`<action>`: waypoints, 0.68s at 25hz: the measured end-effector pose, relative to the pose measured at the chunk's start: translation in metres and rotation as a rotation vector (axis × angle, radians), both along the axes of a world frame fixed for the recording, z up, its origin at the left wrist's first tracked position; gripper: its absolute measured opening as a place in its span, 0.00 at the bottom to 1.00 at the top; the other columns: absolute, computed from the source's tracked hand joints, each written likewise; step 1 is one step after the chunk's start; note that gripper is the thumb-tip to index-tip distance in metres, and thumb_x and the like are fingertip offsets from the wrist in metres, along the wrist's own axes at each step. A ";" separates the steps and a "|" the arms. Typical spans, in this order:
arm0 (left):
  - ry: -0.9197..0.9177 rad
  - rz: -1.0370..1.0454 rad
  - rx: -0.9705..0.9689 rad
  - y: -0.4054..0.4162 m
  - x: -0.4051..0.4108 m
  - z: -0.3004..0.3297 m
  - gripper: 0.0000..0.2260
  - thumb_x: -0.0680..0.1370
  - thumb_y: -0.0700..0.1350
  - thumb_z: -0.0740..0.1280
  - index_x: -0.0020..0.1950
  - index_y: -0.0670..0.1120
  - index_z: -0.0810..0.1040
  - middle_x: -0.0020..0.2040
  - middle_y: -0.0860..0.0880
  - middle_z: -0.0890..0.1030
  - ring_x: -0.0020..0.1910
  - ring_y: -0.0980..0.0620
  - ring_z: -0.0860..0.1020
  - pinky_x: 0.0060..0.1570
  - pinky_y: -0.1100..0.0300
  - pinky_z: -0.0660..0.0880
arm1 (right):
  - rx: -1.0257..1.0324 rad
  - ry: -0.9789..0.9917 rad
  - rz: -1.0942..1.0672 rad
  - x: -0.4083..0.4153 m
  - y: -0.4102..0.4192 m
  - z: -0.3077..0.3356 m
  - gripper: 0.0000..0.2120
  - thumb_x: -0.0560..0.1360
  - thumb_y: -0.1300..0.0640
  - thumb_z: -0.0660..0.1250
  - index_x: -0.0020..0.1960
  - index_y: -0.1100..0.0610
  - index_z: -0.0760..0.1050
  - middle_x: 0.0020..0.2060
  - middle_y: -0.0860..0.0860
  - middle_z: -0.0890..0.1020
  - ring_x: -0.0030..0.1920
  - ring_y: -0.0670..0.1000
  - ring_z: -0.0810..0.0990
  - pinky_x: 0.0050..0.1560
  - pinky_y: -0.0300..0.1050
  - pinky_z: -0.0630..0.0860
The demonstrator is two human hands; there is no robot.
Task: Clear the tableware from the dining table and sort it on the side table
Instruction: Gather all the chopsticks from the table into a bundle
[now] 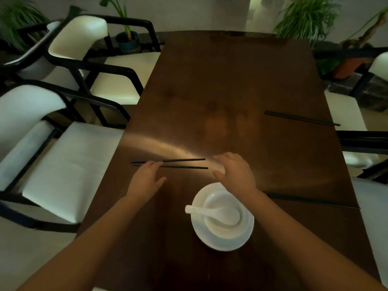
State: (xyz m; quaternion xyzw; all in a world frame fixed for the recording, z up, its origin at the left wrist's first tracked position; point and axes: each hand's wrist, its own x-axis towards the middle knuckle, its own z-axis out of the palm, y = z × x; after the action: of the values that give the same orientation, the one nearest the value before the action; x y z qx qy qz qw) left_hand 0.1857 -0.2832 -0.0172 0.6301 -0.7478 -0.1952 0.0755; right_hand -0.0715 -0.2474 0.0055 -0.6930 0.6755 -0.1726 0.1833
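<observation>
A pair of black chopsticks (180, 163) lies across the near left of the brown dining table (220, 97). My left hand (147, 178) reaches over them with straight fingers, its fingertips at their left part. My right hand (235, 171) hovers open just right of the chopstick tips. Below my right wrist sits a white plate (222, 238) carrying a white bowl (222, 208) with a white spoon (201, 210) in it. A second pair of chopsticks (302, 118) lies at the right edge, and a third pair (310, 200) lies near my right forearm.
White-cushioned chairs with black frames (69, 156) stand along the left side, and others (365, 143) along the right. Potted plants (306, 15) line the wall beyond the far end of the table.
</observation>
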 end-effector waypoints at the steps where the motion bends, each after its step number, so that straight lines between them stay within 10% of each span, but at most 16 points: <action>1: -0.102 -0.062 -0.028 -0.015 0.000 -0.006 0.25 0.74 0.46 0.68 0.70 0.45 0.68 0.68 0.44 0.72 0.66 0.46 0.69 0.66 0.51 0.65 | 0.031 0.035 0.065 0.010 -0.018 -0.005 0.21 0.73 0.51 0.67 0.65 0.53 0.71 0.61 0.51 0.76 0.61 0.53 0.72 0.59 0.48 0.70; 6: -0.342 -0.172 0.103 -0.055 -0.002 -0.043 0.26 0.76 0.47 0.64 0.73 0.49 0.60 0.72 0.47 0.66 0.71 0.48 0.63 0.71 0.45 0.54 | 0.165 0.258 0.311 0.040 -0.070 -0.049 0.24 0.74 0.52 0.66 0.68 0.54 0.66 0.66 0.54 0.71 0.65 0.56 0.67 0.63 0.52 0.68; 17: -0.268 -0.373 0.060 -0.076 -0.028 -0.052 0.08 0.76 0.38 0.62 0.55 0.43 0.72 0.54 0.43 0.74 0.55 0.44 0.71 0.49 0.51 0.71 | 0.091 0.293 0.382 0.026 -0.091 -0.083 0.08 0.77 0.61 0.59 0.53 0.57 0.74 0.51 0.55 0.78 0.52 0.56 0.74 0.53 0.48 0.67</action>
State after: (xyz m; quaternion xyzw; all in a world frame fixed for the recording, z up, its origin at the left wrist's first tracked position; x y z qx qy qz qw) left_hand 0.1574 -0.3594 -0.0694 0.5031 -0.8485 -0.1427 -0.0808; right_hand -0.0460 -0.3388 -0.0773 -0.8168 0.5587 -0.0018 0.1437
